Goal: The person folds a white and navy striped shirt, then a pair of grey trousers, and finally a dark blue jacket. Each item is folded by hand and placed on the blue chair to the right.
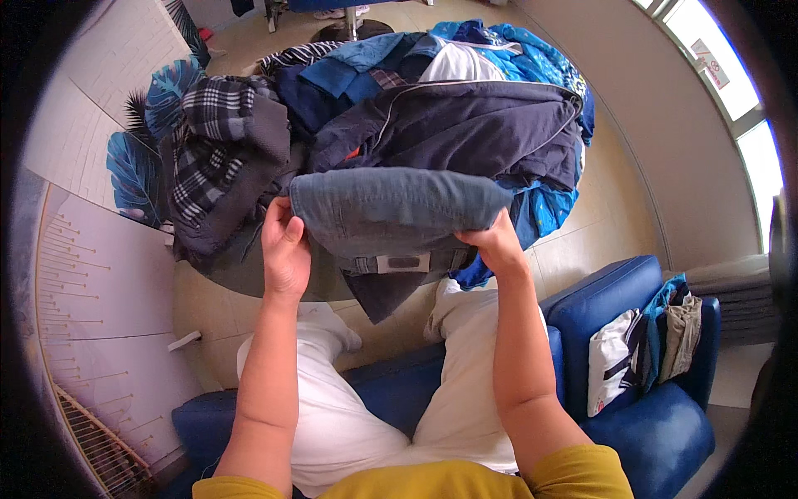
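Between my hands hangs a folded pair of grey-blue denim jeans (399,209), held up over the near edge of a round table. My left hand (285,249) grips its left edge, thumb in front. The opposite edge is pinched in my right hand (494,240). A pale patch (403,262) shows on the waistband, and a dark pointed flap of cloth (383,293) droops below it. Just beyond lies a dark zip-up jacket (455,128) with light piping. To the left rests a black-and-white plaid garment (215,143) with a grey lining.
More clothes, among them a bright blue patterned garment (536,56) and a white one (461,64), heap the glass tabletop (280,274). Folded garments (642,343) stand on the blue sofa (623,293) at my right. A wall (106,268) runs along the left.
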A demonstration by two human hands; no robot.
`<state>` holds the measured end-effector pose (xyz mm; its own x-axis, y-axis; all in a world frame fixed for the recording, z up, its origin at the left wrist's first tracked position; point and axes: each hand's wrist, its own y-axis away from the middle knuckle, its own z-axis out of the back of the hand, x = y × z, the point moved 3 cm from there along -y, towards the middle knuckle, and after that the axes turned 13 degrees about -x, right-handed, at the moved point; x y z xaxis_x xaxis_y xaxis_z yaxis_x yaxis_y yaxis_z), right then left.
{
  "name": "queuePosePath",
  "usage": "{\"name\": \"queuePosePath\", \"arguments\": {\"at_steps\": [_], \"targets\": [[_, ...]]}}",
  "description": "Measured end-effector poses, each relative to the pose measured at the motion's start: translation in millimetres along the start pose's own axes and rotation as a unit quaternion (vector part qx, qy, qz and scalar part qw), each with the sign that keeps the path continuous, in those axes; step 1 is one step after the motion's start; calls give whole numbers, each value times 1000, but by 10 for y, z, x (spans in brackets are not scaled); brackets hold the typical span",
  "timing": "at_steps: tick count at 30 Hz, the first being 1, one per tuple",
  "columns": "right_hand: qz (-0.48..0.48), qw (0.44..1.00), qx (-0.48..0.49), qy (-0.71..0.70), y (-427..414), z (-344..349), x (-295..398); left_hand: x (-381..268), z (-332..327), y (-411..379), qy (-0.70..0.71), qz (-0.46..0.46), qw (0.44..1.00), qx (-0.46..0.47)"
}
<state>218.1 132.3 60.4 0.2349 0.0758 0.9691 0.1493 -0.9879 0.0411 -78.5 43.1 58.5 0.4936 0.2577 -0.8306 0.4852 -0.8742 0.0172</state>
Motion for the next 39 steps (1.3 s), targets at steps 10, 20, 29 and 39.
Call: {"name": "queuePosePath", "arguments": {"at_steps": [10,20,29,39], "targets": [[318,941,105,50,-97,0,212,-331,49,-19,37,-36,997,-56],[-76,979,-169,87,-90,478,-117,472,-31,35,-541,-137,820,-127],[-121,953,-209,185,-80,96,-97,448,-382,-78,-633,-353,687,-56],[-25,1000,-5,-9,-30,161,29,28,-726,-16,-591,-417,691,-14]]}}
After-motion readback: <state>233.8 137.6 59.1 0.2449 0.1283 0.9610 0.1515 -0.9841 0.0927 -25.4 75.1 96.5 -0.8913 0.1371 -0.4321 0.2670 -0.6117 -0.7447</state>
